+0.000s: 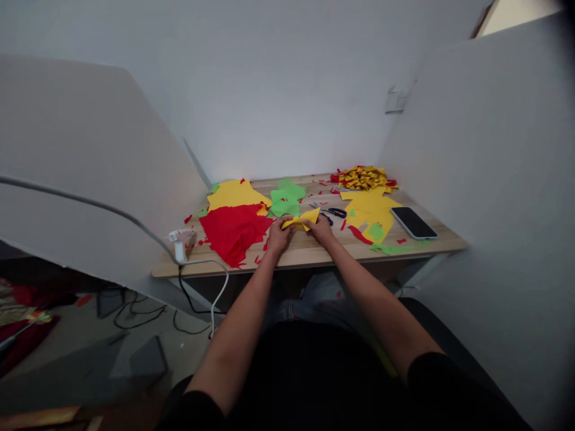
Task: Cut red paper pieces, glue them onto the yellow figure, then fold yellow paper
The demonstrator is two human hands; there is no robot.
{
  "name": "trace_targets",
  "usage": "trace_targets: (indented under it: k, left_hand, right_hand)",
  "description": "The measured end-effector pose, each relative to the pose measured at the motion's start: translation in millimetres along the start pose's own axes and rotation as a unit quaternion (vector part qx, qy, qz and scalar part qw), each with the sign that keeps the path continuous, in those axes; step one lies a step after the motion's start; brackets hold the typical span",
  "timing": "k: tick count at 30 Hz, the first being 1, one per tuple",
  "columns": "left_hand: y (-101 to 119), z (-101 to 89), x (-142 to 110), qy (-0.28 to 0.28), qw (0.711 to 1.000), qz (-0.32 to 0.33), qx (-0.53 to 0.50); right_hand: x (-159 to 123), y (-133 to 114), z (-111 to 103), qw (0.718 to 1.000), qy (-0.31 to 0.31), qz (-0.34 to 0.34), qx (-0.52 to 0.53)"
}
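Observation:
Both my hands hold a folded piece of yellow felt-like fabric (300, 222) low over the front middle of the table. My left hand (279, 233) has its fingers closed on the left end. At the opposite end, my right hand (321, 230) pinches the fabric near an upright corner. Just behind my right hand lie scissors (336, 212) with dark handles, partly hidden. Green pieces (287, 196) lie beyond my hands. A red sheet (236, 230) is beside my left hand, overlapping a larger yellow sheet (238, 194).
Cut yellow sheets (371, 209) lie at right, next to a phone (413, 222). Behind them is a pile of small yellow and red pieces (366, 178). A white glue-gun-like device (180, 245) with a cable stands at the left edge. Partitions flank the wooden table (305, 257).

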State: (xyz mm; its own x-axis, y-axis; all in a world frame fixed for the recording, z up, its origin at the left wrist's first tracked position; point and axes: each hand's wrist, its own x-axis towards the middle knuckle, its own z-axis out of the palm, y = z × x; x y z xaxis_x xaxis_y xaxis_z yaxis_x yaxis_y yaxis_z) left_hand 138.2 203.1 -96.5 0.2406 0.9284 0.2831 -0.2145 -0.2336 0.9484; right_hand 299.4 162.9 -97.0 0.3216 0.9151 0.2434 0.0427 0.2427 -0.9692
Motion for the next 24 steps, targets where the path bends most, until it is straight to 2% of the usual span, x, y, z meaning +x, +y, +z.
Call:
trace_targets:
  k: [5, 12, 18, 21, 24]
  left_hand:
    - [0.6, -2.6, -0.6, -0.02, 0.999, 0.004, 0.038]
    - [-1.4, -6.3, 4.1, 0.035, 0.999, 0.021, -0.005]
    - [-0.9, -6.4, 4.7, 0.061, 0.997, 0.021, -0.045]
    - [-0.7, -6.7, 4.5, 0.05, 0.998, 0.015, -0.041]
    - [-0.9, -6.5, 4.2, 0.016, 1.0, 0.001, -0.027]
  right_hand:
    - [-3.9, -5.3, 1.6, 1.0, -0.028, -0.006, 0.008]
    - [-4.5, -6.1, 0.8, 0.998, -0.062, -0.008, 0.006]
    - [-1.6, -4.3, 1.4, 0.997, -0.062, -0.017, 0.032]
    - [-0.3, -2.9, 1.6, 0.998, -0.048, -0.021, 0.046]
    - [1.3, -0.5, 0.4, 0.998, -0.028, -0.022, 0.056]
